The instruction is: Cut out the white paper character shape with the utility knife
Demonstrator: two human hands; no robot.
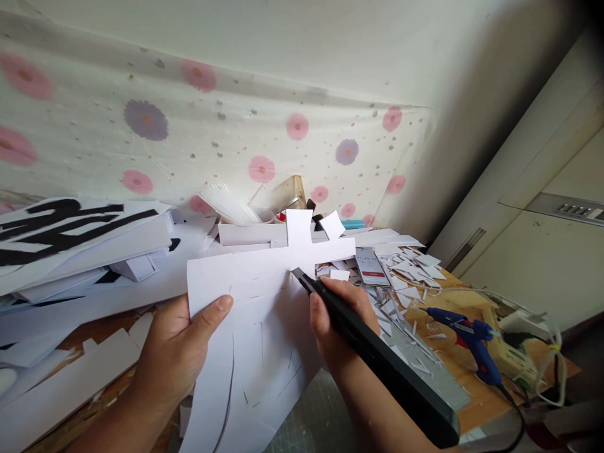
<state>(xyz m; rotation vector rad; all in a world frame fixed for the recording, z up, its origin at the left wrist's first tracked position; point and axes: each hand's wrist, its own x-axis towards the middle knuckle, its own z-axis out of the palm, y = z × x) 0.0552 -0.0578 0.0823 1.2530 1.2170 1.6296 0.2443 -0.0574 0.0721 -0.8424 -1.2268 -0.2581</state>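
My left hand [182,343] grips the left edge of a white board [245,358], thumb flat on its front and fingers behind. Drawn lines and small marks run over the board, and its top is cut into a stepped shape with an upright tab. In my right hand [342,321] is a long black utility knife [372,358]. Its short blade points up and left, at the board's upper right part; whether it has pierced the board I cannot tell. A small white piece [332,225] shows just above the board's top right arm.
White scraps [410,270] lie across the right of the table around a phone [372,267]. A blue glue gun [465,336] with a cord rests farther right. Stacked white boards with black lettering [70,229] stand left. Behind, a white box [245,233] holds clear glue sticks [231,202].
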